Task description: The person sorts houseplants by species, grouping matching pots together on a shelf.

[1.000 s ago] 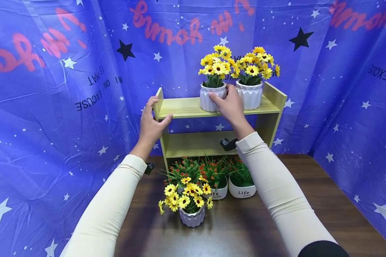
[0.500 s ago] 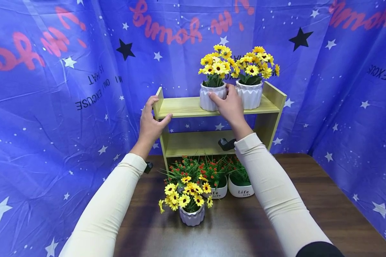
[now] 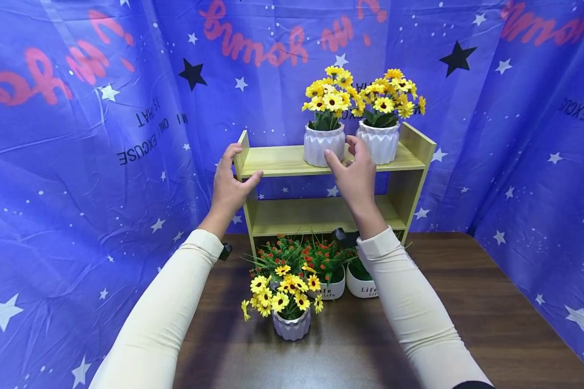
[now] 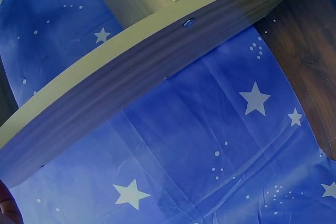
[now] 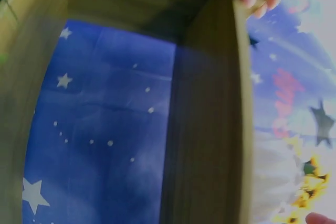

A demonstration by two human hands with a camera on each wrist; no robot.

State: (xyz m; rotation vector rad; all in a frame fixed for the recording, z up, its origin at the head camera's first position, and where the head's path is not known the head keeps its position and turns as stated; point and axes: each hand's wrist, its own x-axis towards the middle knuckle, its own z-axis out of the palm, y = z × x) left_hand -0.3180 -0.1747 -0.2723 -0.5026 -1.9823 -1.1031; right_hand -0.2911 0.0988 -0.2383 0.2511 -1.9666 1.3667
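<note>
A two-tier light-wood shelf [image 3: 272, 161] stands on the table. My left hand [image 3: 227, 182] grips its left side panel [image 4: 131, 59] near the top, fingers at the upper edge and thumb by the front. On the top board sit two white fluted pots of yellow artificial flowers, a left pot [image 3: 324, 146] and a right pot [image 3: 382, 143]. My right hand [image 3: 357, 178] is just in front of the left pot, its thumb overlapping the pot's lower right side, fingers loosely bent and holding nothing. The right wrist view shows the shelf's underside and a blurred pot [image 5: 273, 174].
Another yellow-flower pot [image 3: 292, 327] stands on the brown table [image 3: 467, 302] in front of the shelf. Behind it are white "Life" planters [image 3: 362, 288] with greenery and red flowers, partly hidden by my right sleeve [image 3: 413, 302]. A blue star-printed curtain [image 3: 102, 216] hangs behind and along the sides.
My right hand has let go of the left pot on the top board and drawn back slightly down and toward me. The pot stays put. My left hand keeps its place on the shelf.
</note>
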